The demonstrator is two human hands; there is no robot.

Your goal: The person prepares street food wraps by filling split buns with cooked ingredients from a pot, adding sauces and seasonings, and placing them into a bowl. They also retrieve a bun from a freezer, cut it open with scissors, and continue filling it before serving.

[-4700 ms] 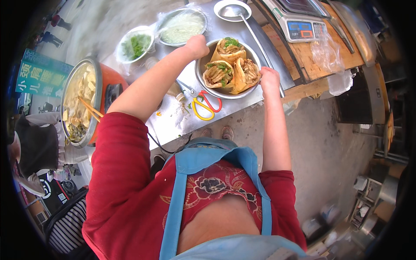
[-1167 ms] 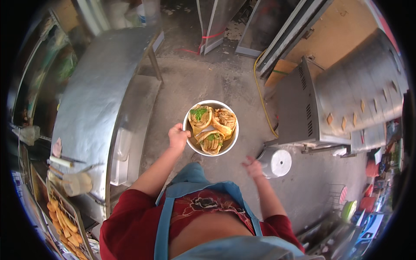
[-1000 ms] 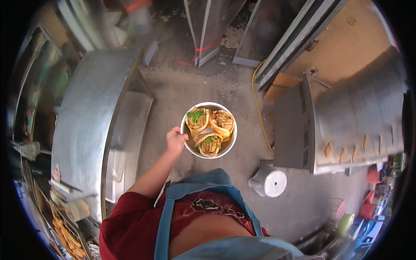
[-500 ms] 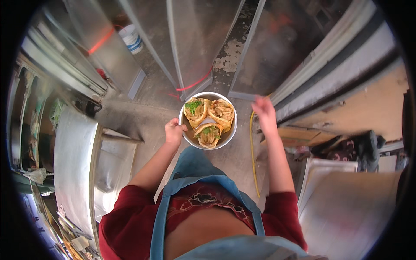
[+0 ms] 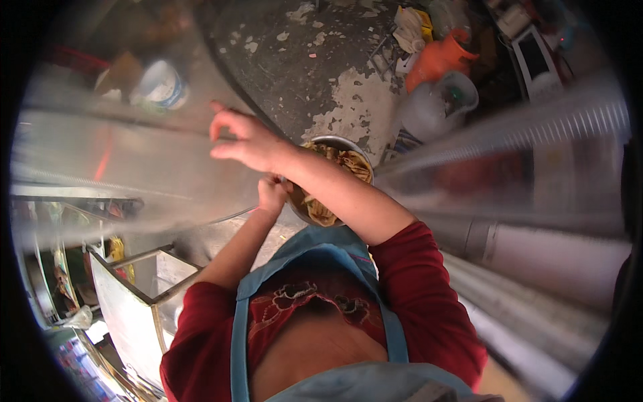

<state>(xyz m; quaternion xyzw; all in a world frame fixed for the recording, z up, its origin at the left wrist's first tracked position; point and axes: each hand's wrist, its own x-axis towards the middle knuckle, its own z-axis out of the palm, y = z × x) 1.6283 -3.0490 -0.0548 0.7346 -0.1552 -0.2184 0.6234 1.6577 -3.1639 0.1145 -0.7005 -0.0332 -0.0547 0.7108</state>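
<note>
Just past blue apron [image 5: 308,251]: metal bowl [image 5: 341,139], carried | done: filled flatbreads [image 5: 320,211] loaded inside; remaining: bowl not yet set down | left hand [image 5: 271,193] gripping rim; right hand [image 5: 246,139] empty, fingers apart, near clear curtain [image 5: 161,187] | flatbreads browned, folded; filling hard to tell behind right forearm [image 5: 341,191] | farther: orange canister [image 5: 439,61]

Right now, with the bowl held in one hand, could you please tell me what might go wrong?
Only the left hand grips the bowl, at one side, so it might tip. The right forearm crosses above it and could brush the stuffed wraps. The translucent curtain near the right hand might swing against the bowl.
</note>
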